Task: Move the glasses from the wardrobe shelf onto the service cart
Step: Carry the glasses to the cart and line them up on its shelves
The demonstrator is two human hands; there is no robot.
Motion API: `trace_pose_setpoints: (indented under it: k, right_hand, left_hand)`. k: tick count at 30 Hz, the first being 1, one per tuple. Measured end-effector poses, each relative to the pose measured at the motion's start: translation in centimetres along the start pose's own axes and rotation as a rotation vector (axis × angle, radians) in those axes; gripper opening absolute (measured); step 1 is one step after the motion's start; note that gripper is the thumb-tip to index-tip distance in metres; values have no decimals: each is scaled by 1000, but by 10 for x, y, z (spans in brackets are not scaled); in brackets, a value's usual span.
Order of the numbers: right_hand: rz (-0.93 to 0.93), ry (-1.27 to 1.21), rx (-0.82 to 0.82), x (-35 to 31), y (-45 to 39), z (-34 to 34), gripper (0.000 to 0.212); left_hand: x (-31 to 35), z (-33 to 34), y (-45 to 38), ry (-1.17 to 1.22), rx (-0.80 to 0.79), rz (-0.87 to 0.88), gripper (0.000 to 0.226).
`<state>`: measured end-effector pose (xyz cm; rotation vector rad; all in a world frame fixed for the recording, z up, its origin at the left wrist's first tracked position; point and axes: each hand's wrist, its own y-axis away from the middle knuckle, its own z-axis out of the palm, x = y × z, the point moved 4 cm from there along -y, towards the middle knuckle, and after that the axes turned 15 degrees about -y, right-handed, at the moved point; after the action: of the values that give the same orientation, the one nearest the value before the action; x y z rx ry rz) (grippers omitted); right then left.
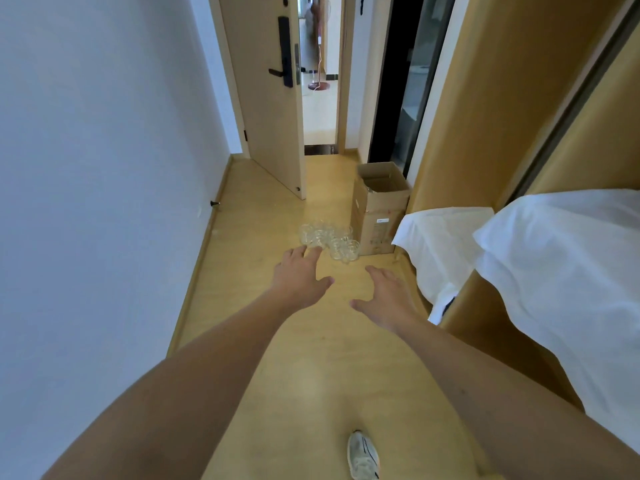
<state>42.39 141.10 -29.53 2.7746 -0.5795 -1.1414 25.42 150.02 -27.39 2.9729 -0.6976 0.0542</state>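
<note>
A narrow hallway with a pale wood floor (284, 358) leads to an open door (266, 98). A cluster of clear glasses (327, 239) stands upright on the floor, mouths up, just beside a cardboard box (377, 216). Left hand (299, 275) and right hand (384, 299) reach forward, fingers spread, holding nothing.

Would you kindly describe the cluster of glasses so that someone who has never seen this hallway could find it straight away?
Look down the hallway towards the open door. On the right, against the wooden wardrobe, an open cardboard box stands on the floor. The glasses sit in a tight group on the floor just left of that box; they are the only clear, shiny things there.
</note>
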Motion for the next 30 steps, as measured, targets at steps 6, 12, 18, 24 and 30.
trace_pose_setpoints:
  k: [6, 12, 18, 24, 30]
  right_hand:
    - [6, -10, -18, 19, -96, -32, 89]
    - [50, 2, -57, 36, -174, -51, 87]
    - [64, -20, -87, 27, -247, -46, 85]
    - [109, -15, -87, 17, -332, -27, 84]
    - [227, -9, -79, 1, -425, -7, 85]
  left_hand:
    - [23, 7, -97, 8, -44, -36, 77]
    - [32, 17, -172, 25, -82, -48, 76]
    - [15, 33, -241, 28, -121, -53, 75]
    - [-19, 54, -329, 60, -149, -35, 77]
    - [-66, 72, -431, 93, -221, 27, 75]
